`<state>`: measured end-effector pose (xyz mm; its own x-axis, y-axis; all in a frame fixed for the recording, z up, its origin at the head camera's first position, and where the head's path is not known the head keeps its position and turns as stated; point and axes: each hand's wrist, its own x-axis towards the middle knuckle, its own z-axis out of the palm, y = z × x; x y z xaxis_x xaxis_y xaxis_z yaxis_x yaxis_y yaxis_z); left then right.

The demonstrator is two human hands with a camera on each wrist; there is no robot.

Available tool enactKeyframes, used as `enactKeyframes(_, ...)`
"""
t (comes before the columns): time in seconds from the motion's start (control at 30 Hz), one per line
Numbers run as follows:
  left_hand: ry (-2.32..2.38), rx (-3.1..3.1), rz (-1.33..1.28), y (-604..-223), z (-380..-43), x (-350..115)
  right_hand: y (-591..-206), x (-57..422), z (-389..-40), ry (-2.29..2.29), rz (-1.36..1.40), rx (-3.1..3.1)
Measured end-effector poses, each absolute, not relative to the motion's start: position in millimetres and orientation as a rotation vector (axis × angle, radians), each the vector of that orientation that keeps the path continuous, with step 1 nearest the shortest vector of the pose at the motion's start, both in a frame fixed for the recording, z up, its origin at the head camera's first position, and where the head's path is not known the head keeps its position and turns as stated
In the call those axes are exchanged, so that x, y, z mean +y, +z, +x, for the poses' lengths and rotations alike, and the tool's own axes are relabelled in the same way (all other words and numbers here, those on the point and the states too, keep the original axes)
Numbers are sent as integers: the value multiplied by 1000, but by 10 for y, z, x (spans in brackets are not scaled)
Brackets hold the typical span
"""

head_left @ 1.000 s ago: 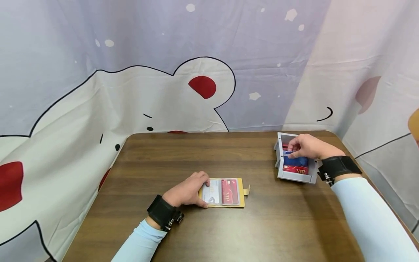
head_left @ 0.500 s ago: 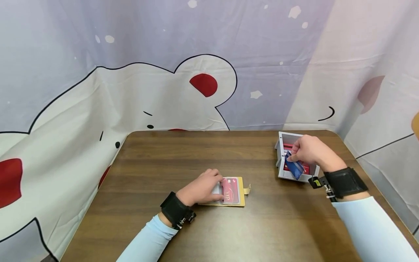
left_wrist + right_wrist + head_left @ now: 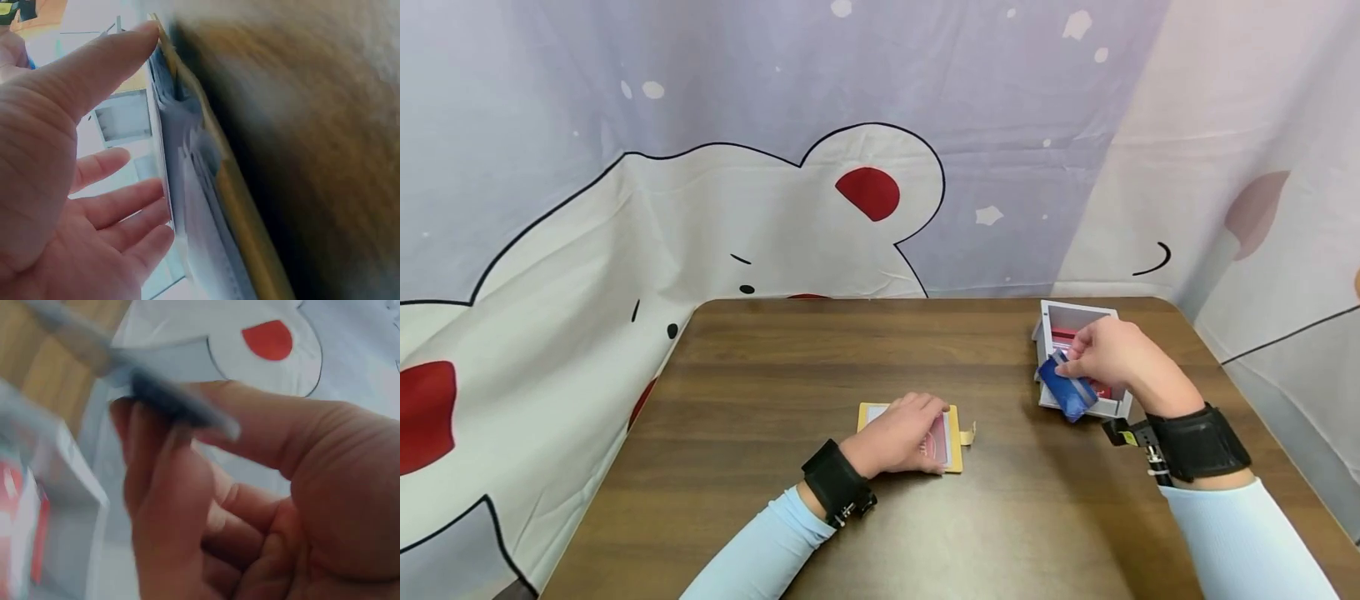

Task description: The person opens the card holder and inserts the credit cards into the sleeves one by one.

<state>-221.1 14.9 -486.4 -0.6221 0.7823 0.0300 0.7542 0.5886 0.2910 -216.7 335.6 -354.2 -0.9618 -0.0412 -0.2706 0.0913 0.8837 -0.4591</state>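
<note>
In the head view, my right hand [image 3: 1116,360] pinches a blue card [image 3: 1066,390] between thumb and fingers. The card tilts over the near left part of a grey box [image 3: 1081,315] with red cards [image 3: 1063,335] in it. Near the table's middle a yellow card holder [image 3: 955,437] lies open, a red card [image 3: 936,442] showing in its right sleeve. My left hand [image 3: 898,435] rests across that holder and hides much of it. Seen from the left wrist, the thumb touches the holder's edge [image 3: 250,219] and the other fingers lie spread, loosely bent, over its pages.
The brown wooden table [image 3: 790,350] reaches back to a printed curtain [image 3: 760,225]. A small clasp tab [image 3: 967,433] sticks out from the holder's right side. In the right wrist view the box's wall [image 3: 78,469] stands left of the hand.
My right hand has picked the blue card up from the box and drawn it slightly toward me. My left hand has slid right across the holder, from its left edge to the right page.
</note>
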Motion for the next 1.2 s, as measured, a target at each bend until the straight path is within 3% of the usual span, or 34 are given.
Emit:
enactKeyframes(0.47, 733, 2524, 1292, -4762, -2327, -98, -4224, 2671, -2318, -1664, 99, 2067)
enactKeyframes(0.73, 846, 2490, 1181, -4676, -2335, -415, -4503, 2225, -2392, -1541, 36, 2379)
enactKeyframes(1.2, 391, 2672, 1077, -4707, -2270, -683, -4693, 1859, -2430, -1563, 130, 2294)
